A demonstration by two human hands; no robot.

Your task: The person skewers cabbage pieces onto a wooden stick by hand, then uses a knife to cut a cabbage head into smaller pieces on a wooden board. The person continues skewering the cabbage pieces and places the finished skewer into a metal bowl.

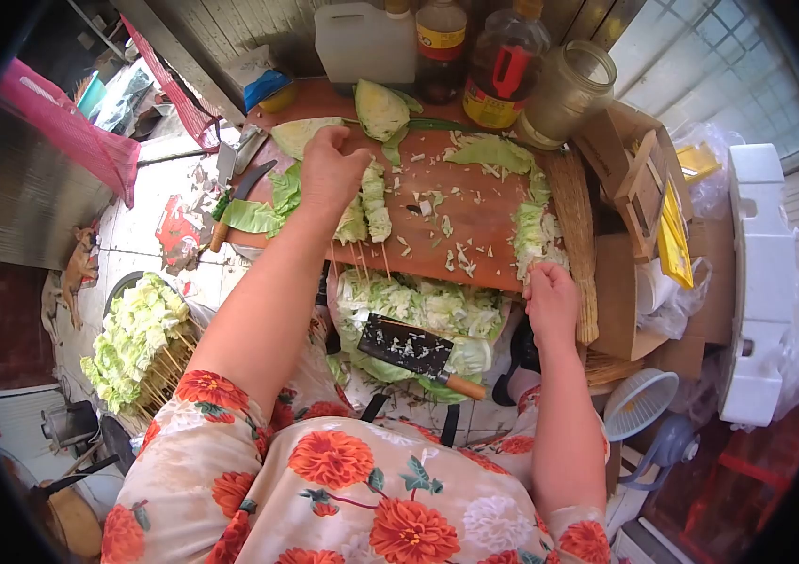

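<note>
My right hand pinches the near end of a cabbage skewer that lies along the right side of the brown board. Over the board's left part, my left hand reaches down with bent fingers, their tips hidden. Close by it are a pale cabbage wedge and finished cabbage skewers, their sticks pointing toward me. A cut cabbage piece sits farther back. Below the board, a cleaver with a wooden handle rests on a heap of chopped cabbage.
A jug, dark bottles and a glass jar line the back. On the left are a curved knife and a bundle of cabbage skewers. To the right stand a straw broom, cardboard boxes and white foam.
</note>
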